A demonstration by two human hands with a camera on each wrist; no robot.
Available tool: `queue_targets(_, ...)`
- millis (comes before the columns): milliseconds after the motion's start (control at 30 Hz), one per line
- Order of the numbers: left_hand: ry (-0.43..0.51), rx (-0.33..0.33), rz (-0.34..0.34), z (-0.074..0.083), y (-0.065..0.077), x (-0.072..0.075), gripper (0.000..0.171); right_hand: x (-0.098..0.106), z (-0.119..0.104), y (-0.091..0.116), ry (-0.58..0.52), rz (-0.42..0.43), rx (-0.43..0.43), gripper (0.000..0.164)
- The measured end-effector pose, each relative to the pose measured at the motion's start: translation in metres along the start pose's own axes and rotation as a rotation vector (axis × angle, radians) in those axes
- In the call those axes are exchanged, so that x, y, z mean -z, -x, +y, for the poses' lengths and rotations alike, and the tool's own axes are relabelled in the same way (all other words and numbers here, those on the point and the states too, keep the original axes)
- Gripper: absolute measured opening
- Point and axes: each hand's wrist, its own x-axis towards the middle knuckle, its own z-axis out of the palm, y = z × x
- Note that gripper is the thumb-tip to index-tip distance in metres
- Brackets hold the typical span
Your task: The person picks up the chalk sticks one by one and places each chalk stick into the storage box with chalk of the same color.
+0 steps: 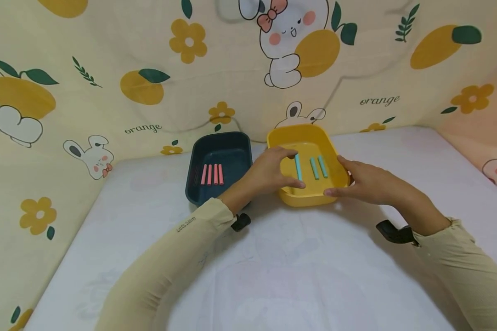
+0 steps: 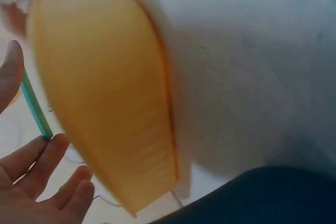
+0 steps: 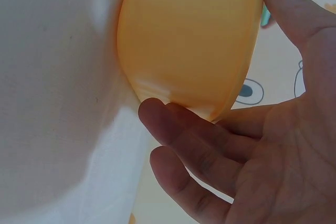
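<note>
My left hand (image 1: 269,172) is over the left side of a yellow tray (image 1: 306,200). Its thumb and fingers pinch a slim teal chalk stick (image 1: 298,167) by the two ends, as the left wrist view also shows with the same teal chalk stick (image 2: 36,106). Two more teal chalk sticks (image 1: 314,168) lie side by side on the tray's floor. At the tray's right end, my right hand (image 1: 368,181) grips the rim, thumb on the near edge and fingers around the outer wall; the right wrist view shows fingers (image 3: 194,148) against that wall.
Left of the yellow tray stands a dark blue tray (image 1: 232,149) with several pink chalk sticks (image 1: 209,174) lined up inside. Both trays are on a white-covered table (image 1: 273,276), close to a printed cloth backdrop (image 1: 232,82) at the back.
</note>
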Motion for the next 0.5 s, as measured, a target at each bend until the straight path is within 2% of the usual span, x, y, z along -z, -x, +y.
queue_targets(267,-0.195,-0.045,-0.092,0.002,-0.013,-0.013,0.084,-0.001,0.0,0.0,-0.015,0.0,0.02,0.116)
queue_targets(367,-0.185,-0.046,-0.11,0.002,-0.019,-0.015,0.085,0.0,0.001,0.001,-0.015,0.002,0.018,0.115)
queue_targets(500,-0.157,-0.014,-0.109,-0.002,-0.03,-0.016,0.087,0.0,0.001,0.001,-0.021,0.002,0.02,0.115)
